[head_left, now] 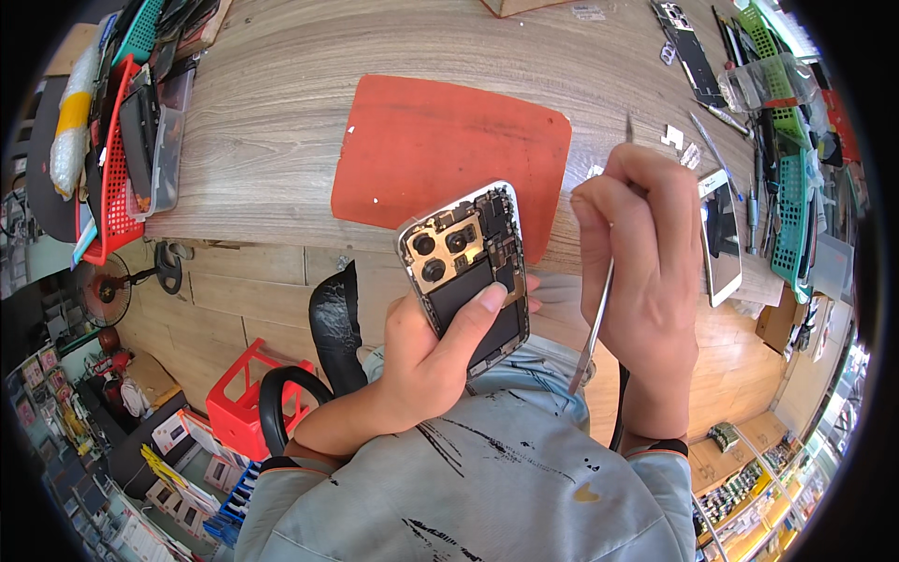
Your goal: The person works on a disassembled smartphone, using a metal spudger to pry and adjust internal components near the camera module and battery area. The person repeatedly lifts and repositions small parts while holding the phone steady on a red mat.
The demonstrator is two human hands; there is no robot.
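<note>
My left hand (pixel 435 351) is wrapped round an opened smartphone (pixel 492 272), held tilted in front of my body. Its back cover is off, so three camera lenses in a gold-coloured bracket (pixel 445 245), a circuit board and a black battery (pixel 468 298) show. My left thumb presses on the inner parts near the battery's edge. To its right, my right hand (pixel 646 253) is raised, closed round a slim metal tool (pixel 592 342). One dark, pointed end rises above the knuckles; the other reaches down past the wrist. The tool is apart from the phone.
An orange-red mat (pixel 449 140) lies on the wooden table (pixel 272 122). On the right are a white-framed phone (pixel 721 244), a bare phone frame (pixel 688 56) and green baskets (pixel 791 211). A red basket (pixel 114 187) stands left; a red stool (pixel 245 393) is below.
</note>
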